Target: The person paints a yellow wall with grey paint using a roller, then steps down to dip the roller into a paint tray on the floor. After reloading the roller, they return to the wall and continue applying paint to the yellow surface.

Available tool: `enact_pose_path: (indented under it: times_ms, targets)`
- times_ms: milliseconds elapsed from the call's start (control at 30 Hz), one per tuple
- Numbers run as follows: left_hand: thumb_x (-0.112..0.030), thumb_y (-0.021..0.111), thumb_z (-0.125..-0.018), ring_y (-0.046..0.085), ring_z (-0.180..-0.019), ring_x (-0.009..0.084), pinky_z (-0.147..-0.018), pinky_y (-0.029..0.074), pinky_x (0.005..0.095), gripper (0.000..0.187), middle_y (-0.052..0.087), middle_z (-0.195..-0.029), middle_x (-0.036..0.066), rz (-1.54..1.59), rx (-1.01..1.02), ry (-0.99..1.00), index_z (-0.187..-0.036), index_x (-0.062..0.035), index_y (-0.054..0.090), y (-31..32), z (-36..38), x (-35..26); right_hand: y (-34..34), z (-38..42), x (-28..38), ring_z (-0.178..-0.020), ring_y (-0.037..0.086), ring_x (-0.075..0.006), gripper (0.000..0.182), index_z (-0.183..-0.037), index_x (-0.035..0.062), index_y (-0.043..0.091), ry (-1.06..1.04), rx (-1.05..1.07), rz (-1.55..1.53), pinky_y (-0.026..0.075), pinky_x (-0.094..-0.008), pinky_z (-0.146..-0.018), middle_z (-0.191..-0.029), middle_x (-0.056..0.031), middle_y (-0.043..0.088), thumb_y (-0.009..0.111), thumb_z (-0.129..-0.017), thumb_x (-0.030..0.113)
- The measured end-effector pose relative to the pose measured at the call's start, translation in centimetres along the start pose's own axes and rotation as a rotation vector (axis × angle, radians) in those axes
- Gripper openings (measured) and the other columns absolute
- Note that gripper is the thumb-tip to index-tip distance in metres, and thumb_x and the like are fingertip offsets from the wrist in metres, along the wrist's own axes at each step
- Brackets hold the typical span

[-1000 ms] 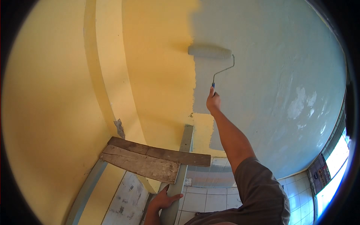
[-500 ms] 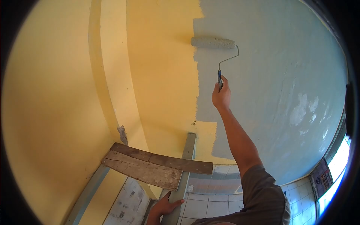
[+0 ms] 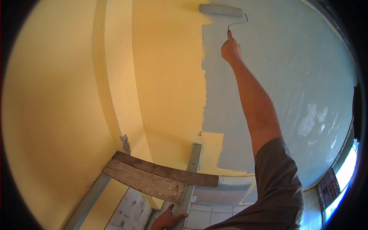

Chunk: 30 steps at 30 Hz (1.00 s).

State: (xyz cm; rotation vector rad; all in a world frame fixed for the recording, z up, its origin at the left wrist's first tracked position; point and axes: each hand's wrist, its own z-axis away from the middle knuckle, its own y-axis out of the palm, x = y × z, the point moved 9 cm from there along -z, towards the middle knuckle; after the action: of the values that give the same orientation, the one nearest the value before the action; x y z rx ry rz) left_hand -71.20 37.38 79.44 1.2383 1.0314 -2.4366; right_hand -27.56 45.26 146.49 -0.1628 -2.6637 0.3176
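The right hand point(image 3: 231, 50) is clenched round the handle of a roller point(image 3: 221, 10), arm stretched high overhead; the handle is almost wholly hidden in the fist, with only a short dark end and the bent wire frame showing above the knuckles. The roller lies level against the wall point(image 3: 165, 76) near the top of the view, its grey sleeve straddling the ragged edge where grey paint point(image 3: 268, 46) meets the yellow. Grey covers the wall to the right of that edge, with pale worn patches point(image 3: 312, 120) further right; yellow covers the left, running into a corner with a raised vertical strip. Down the arm comes a grey-brown sleeve point(image 3: 278, 184). The left hand point(image 3: 168, 220) sits at the bottom edge, fingers curled round a grey upright post point(image 3: 191, 168) that rises to the wall; it grips the post low down. Two weathered planks point(image 3: 153, 177) lie side by side across the post and a slanted grey rail on the left, the nearer one shorter. Below them the wall is tiled in pale squares point(image 3: 226, 189) streaked with grey. At the far lower right a bright window point(image 3: 341, 191) shows, and beside it a dark poster point(image 3: 327, 179) with print too small to read
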Motion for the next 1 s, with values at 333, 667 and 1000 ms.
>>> enact_pose_path:
  times_ms: [333, 667, 1000]
  targets:
    - [-0.077, 0.078, -0.075, 0.060, -0.135, 0.0393, -0.113, 0.047, 0.0415, 0.136, 0.054, -0.149, 0.035, 0.016, -0.017, -0.030, -0.161, 0.0126, 0.023, -0.5, 1.9, -2.0, 0.5, 6.6, -3.8, -0.119, 0.066, -0.0456, 0.059, -0.165, 0.0202, 0.034, 0.061, 0.094, 0.039, 0.052, -0.0535, -0.102, -0.129, -0.0258, 0.069, 0.046, -0.107, 0.024]
    - [-0.079, 0.076, -0.075, 0.063, -0.132, 0.0400, -0.112, 0.048, 0.0412, 0.137, 0.054, -0.149, 0.035, -0.005, -0.032, -0.045, -0.163, 0.0108, 0.020, -0.4, 1.4, -0.9, -0.4, 2.8, -1.7, -0.119, 0.066, -0.0455, 0.060, -0.166, 0.0193, 0.034, 0.060, 0.100, 0.060, 0.053, -0.0534, -0.102, -0.127, -0.0261, 0.070, 0.046, -0.107, 0.023]
    - [-0.071, 0.080, -0.078, 0.063, -0.131, 0.0396, -0.109, 0.050, 0.0412, 0.129, 0.055, -0.147, 0.035, 0.040, -0.047, -0.010, -0.161, 0.0111, 0.025, -1.0, 3.1, -3.5, 1.9, 7.6, -4.2, -0.103, 0.071, -0.0474, 0.068, -0.167, 0.0163, 0.028, 0.021, 0.087, -0.105, 0.055, -0.0551, -0.093, -0.111, -0.0320, 0.072, 0.050, -0.103, 0.017]
